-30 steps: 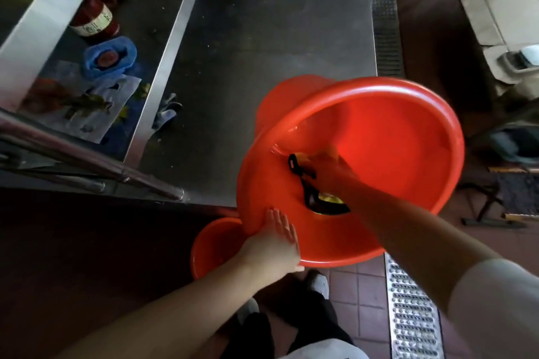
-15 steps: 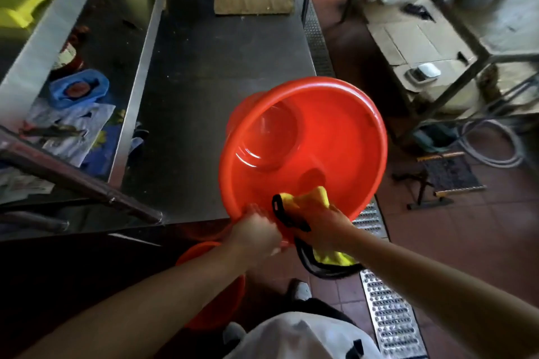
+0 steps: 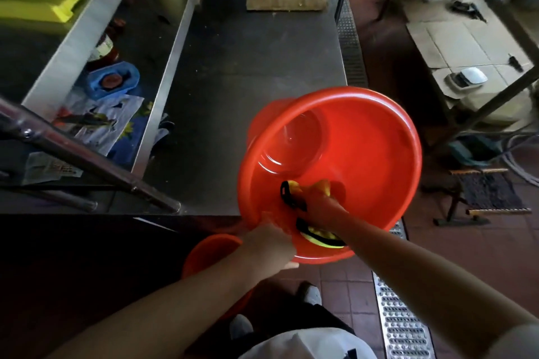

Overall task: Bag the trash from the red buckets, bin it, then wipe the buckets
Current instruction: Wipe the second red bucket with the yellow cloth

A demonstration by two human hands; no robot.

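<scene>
A steel worktable (image 3: 248,90) fills the upper half of the scene, and everything else is placed against it. At its near right corner a red bucket (image 3: 373,160) is held tilted, its mouth turned toward the camera and its base over the tabletop. Below the table's front edge, a second red bucket (image 3: 210,253) is seen on the tiled floor, partly hidden by the left forearm. Along the table's left side, a recessed trough (image 3: 140,46) is cluttered with a blue container (image 3: 112,81) and printed wrappers. The tilted bucket's near rim is gripped by the left hand (image 3: 269,245), fingers curled over it. Inside the bucket, against its lower wall, a yellow cloth with black trim (image 3: 316,234) is clutched in the right hand (image 3: 319,210), though the fingers themselves are largely blurred.
</scene>
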